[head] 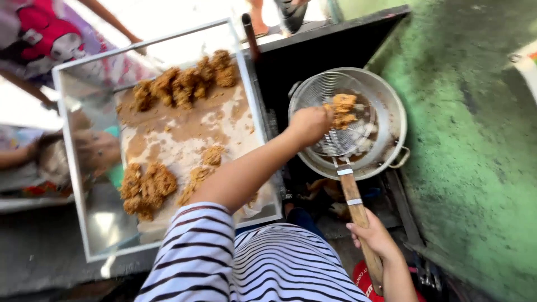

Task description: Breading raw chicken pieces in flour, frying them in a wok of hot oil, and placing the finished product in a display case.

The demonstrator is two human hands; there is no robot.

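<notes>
A glass-walled display case [78,168], its floor lined with grease-stained paper, takes up the left of the view and carries heaps of brown fried fritters [184,84] along the far edge and the near corner, spread apart rather than stacked so they can drain on the paper. Just to its right, over a dark stove recess, sits a round metal pot [391,112] with side handles. A wire-mesh skimmer [335,134] lies across the pot's mouth, so oil from whatever rests in it falls back inside. The person in a striped top steadies the skimmer by its long wooden handle [358,207]; the right hand [375,237] is closed around the lower end of the handle, low in the frame. The left hand [307,124] reaches across to the mesh, fingers pinched on the edge of a golden fritter cluster [342,111] that sits in the skimmer above the pot. Other people stand beyond the case, partly seen through the glass.
</notes>
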